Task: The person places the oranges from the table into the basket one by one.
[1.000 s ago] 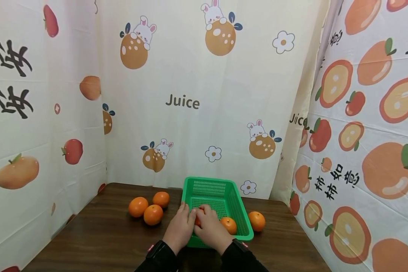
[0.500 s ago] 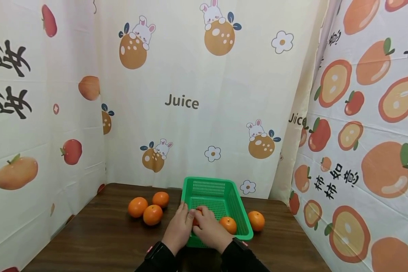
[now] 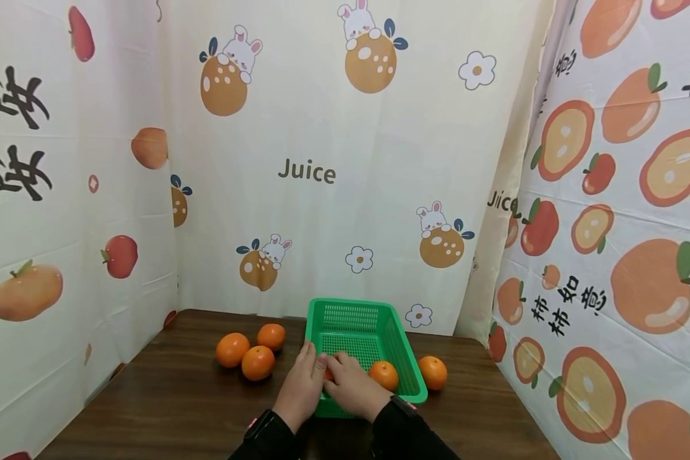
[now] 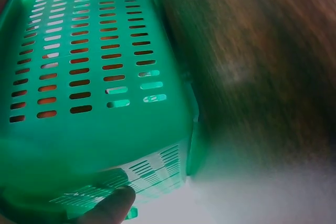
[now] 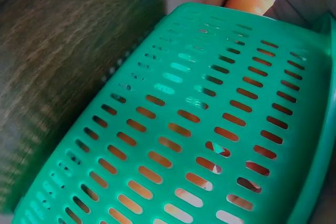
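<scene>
"What's on the dark wooden table (image 3: 167, 396)?"
"A green basket (image 3: 351, 317), with a loose orange (image 3: 383, 375) inside and a held orange (image 3: 328, 375) at the near-left corner."
"Held how?"
"The right hand (image 3: 354, 387) curls round it; the left hand (image 3: 300, 390) lies alongside, fingers straight, its contact hard to tell."

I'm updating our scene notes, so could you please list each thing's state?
Green basket, upright on the table
Left hand, at the basket's left side, grip unclear
Right hand, fingers on the covered orange
Covered orange, mostly hidden
Inner orange, unpeeled, in the basket
Outer orange, unpeeled, on the table
Three left oranges, unpeeled, grouped
Patterned sheets, hanging, creased
</scene>
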The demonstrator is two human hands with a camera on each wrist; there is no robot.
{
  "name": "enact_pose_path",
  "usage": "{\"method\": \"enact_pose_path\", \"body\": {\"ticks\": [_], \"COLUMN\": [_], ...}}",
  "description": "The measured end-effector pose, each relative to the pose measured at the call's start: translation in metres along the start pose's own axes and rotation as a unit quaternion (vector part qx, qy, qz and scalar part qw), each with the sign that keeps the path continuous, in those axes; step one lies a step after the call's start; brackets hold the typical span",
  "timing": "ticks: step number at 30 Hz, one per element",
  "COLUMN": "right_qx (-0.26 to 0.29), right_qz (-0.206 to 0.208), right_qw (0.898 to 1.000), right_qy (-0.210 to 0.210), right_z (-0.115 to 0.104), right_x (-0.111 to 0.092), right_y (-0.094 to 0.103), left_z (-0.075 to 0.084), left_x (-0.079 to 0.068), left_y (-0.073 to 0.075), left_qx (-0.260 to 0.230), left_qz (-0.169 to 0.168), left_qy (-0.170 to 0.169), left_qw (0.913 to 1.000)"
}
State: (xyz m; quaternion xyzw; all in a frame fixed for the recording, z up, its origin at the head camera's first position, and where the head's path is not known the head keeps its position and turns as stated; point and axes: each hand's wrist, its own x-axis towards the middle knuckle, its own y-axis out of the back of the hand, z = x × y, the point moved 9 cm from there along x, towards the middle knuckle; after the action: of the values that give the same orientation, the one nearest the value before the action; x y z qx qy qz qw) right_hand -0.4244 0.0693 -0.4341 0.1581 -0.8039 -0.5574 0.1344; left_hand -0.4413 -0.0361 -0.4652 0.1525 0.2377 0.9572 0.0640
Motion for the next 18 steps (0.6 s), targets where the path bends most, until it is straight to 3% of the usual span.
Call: {"method": "enact_pose_path", "body": {"ticks": [8, 18], "right_qx": [0.014, -0.007], "right_qz": [-0.026, -0.051], "right_qw": [0.999, 0.998], "right_qy": [-0.014, -0.037], "right_z": [0.006, 0.012], "right_x": [0.005, 0.012], "right_y": [-0.002, -0.009], "left_z": [-0.001, -0.002], "left_x": [0.001, 0.002], "left_y": [-0.003, -0.003], "left_qx": [0.005, 0.014], "left_qz": [-0.015, -0.017], "left_qy": [-0.003, -0.009], "left_qw": [0.9999, 0.9997]}}
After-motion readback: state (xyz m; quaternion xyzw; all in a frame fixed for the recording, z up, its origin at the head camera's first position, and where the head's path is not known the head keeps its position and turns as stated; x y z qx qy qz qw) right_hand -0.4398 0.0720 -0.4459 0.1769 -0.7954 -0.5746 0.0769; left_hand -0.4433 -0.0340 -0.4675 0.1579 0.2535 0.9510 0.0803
